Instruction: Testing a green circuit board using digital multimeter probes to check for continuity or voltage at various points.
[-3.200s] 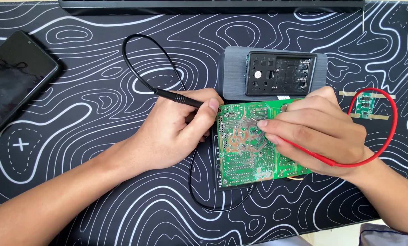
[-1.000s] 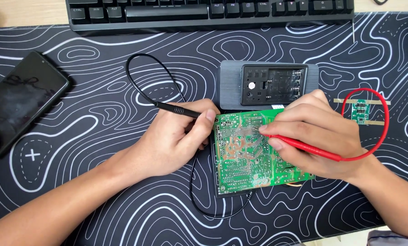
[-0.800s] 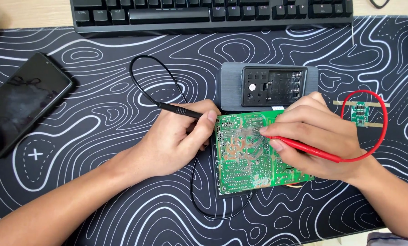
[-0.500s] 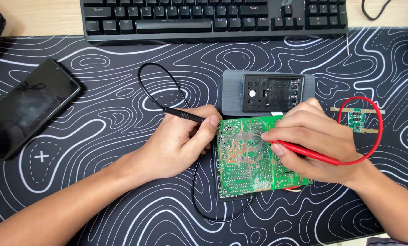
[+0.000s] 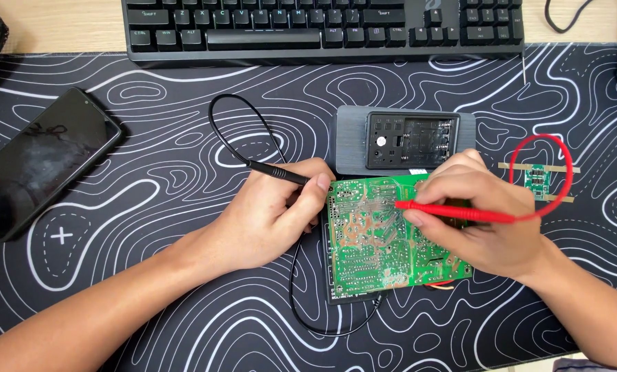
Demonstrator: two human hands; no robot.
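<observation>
A person's two hands work over a green circuit board [image 5: 384, 234] lying solder side up on a black desk mat with white contour lines [image 5: 150, 172], which covers most of the counter [image 5: 53, 24]. The left hand [image 5: 270, 220] has its grip clamped on a black test probe [image 5: 281, 174], tip pointing toward the board's upper left corner; its black lead [image 5: 236, 124] loops away across the mat and another stretch curves below the board. The right hand [image 5: 477, 217] rests on the board's right half, its grip closed around a red test probe [image 5: 453, 212] whose tip touches the board near the middle of its upper part; the red lead [image 5: 543, 148] arcs over to the right. Just behind the board sits a dark grey device with an open battery compartment [image 5: 408, 141]. A small green module [image 5: 536, 180] lies inside the red loop, a dark smartphone [image 5: 39, 169] rests face up at far left, and a black keyboard [image 5: 322, 27] stretches along the mat's far edge
</observation>
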